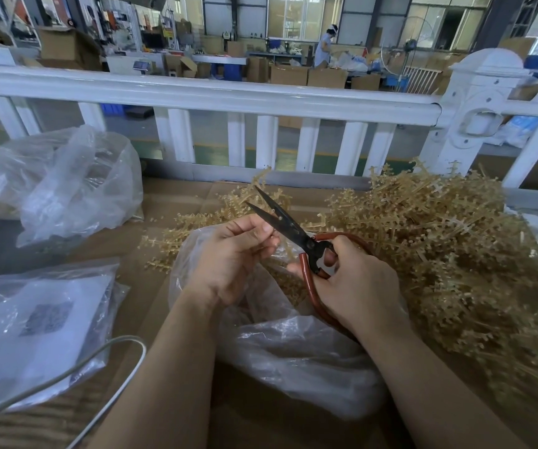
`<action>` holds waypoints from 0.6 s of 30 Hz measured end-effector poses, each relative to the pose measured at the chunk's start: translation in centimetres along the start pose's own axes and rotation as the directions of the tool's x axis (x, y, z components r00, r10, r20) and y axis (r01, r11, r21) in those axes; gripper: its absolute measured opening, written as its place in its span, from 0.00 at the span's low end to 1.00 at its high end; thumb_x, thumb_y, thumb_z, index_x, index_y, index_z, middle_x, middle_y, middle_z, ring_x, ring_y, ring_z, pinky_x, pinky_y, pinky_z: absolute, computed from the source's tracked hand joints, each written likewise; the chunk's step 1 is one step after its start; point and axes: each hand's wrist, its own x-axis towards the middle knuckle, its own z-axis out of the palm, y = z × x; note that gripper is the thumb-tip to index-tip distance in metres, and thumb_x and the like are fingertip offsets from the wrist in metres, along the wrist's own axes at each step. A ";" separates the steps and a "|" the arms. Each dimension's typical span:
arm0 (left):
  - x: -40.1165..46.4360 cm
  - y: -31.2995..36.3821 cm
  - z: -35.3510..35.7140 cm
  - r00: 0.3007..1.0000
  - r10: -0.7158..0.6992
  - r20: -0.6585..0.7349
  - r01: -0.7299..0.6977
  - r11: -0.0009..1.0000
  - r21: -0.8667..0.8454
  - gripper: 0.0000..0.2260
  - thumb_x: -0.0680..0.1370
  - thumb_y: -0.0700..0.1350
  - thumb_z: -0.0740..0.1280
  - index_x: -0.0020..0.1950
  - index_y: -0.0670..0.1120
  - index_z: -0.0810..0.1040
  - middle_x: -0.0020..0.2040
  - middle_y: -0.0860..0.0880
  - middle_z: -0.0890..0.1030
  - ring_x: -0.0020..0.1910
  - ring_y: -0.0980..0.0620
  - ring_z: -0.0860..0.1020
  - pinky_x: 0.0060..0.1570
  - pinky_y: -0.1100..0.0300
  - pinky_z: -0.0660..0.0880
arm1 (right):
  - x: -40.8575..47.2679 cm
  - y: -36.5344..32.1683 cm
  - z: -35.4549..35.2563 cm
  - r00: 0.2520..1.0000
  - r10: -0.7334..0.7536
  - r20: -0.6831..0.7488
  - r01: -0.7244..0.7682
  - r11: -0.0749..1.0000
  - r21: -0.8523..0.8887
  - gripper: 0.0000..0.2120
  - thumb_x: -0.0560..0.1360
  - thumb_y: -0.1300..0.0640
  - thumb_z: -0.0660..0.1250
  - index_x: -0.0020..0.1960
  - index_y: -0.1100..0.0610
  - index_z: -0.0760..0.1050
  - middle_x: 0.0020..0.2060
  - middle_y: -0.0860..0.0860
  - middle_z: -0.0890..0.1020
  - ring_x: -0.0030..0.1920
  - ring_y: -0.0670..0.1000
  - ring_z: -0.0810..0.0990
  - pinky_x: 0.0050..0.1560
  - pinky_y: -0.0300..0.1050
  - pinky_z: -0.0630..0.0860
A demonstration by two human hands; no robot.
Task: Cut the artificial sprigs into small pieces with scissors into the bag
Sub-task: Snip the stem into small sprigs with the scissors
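Cardboard tabletop: at three o'clock a big heap of sprigs (449, 247) waits uncut. Centre, left hand (228, 254) pinches a sprig over the bag (293, 351); right hand (355, 286) grips scissors (288, 226), blades parted. Plenty left, I'd judge.

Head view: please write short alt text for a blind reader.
Right hand holds open red-handled black scissors over a clear plastic bag; left hand pinches a beige artificial sprig at the blades, beside a large sprig pile.
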 end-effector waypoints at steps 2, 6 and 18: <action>0.0 0.0 0.1 1.000 -0.004 -0.007 0.004 1.000 -0.009 0.04 0.72 0.39 0.68 0.44 0.39 0.76 0.35 0.47 0.79 0.36 0.54 0.78 0.42 0.64 0.77 | 0.0 0.0 0.0 1.000 0.001 0.001 -0.001 1.000 0.002 0.32 0.68 0.16 0.47 0.36 0.46 0.61 0.26 0.41 0.72 0.26 0.40 0.73 0.26 0.37 0.68; 0.0 0.0 0.1 1.000 0.012 -0.018 -0.012 1.000 -0.003 0.05 0.71 0.37 0.67 0.45 0.38 0.75 0.38 0.44 0.78 0.36 0.54 0.78 0.42 0.65 0.77 | 0.0 0.0 0.0 1.000 0.000 -0.001 0.000 1.000 -0.025 0.33 0.69 0.16 0.47 0.39 0.46 0.65 0.28 0.40 0.74 0.27 0.41 0.73 0.26 0.34 0.64; 0.0 -0.2 0.2 0.992 0.106 0.073 -0.115 0.984 0.133 0.05 0.71 0.37 0.67 0.44 0.36 0.76 0.35 0.48 0.80 0.36 0.55 0.77 0.43 0.65 0.77 | 0.0 -0.1 -0.1 0.999 0.015 -0.037 -0.017 0.998 -0.060 0.28 0.70 0.19 0.52 0.37 0.44 0.56 0.24 0.38 0.66 0.23 0.35 0.62 0.23 0.31 0.54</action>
